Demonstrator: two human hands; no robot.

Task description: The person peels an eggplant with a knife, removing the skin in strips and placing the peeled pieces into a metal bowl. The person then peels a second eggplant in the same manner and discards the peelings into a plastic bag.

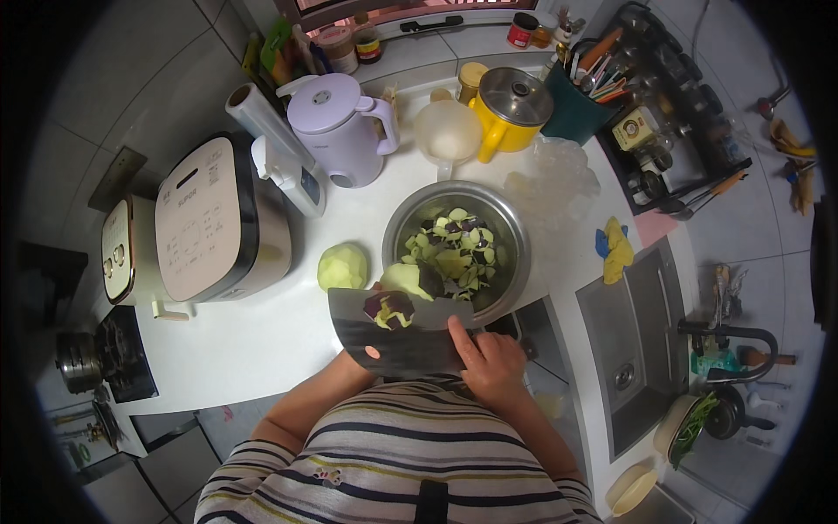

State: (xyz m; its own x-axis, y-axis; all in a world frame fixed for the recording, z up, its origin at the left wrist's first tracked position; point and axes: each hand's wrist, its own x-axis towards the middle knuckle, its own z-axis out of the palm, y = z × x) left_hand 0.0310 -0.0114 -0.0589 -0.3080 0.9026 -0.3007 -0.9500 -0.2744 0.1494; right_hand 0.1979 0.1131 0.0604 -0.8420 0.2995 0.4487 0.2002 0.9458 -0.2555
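My right hand (494,367) grips a broad cleaver (419,347), its index finger laid along the blade. A scrap of purple eggplant skin with pale flesh (389,309) lies against the blade's face. Most of my left hand (359,367) is hidden behind the cleaver; a fingertip shows beside a pale, cut eggplant piece (404,280) with a dark purple end, which the hand holds over the near rim of a steel bowl (518,223). Inside the bowl are many thin eggplant pieces (458,252), pale green with purple skin. A peeled, round, pale-green vegetable (342,266) sits left of the bowl.
A rice cooker (203,229), spray bottle (294,180) and lilac kettle (337,131) stand left. Behind the bowl are a plastic strainer or scoop (447,131) and yellow lidded pot (514,111). Plastic bags (556,177) lie right, before the sink (635,354).
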